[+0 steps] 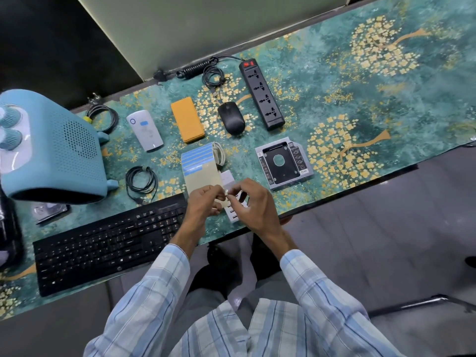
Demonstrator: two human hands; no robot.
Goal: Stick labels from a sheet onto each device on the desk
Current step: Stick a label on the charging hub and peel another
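Observation:
The label sheet [199, 167], beige backing with rows of blue labels, lies curled on the desk mat, its near end in my left hand [203, 203]. My right hand [255, 202] meets it fingertip to fingertip and pinches a small pale label [226, 193] at the sheet's edge. Under both hands lies a white device with ports [233, 215]. A white oval device [144, 130] carries a blue label. The orange power bank [187, 119], black mouse [231, 118], power strip [261, 94], drive caddy [283, 162] and keyboard [108, 240] show no label.
A teal heater-like appliance [51, 148] stands at the left edge. Coiled black cables [141, 180] lie beside it, and more cables [212, 76] at the back. The desk's front edge [334, 197] runs just right of my hands; a chair base is below.

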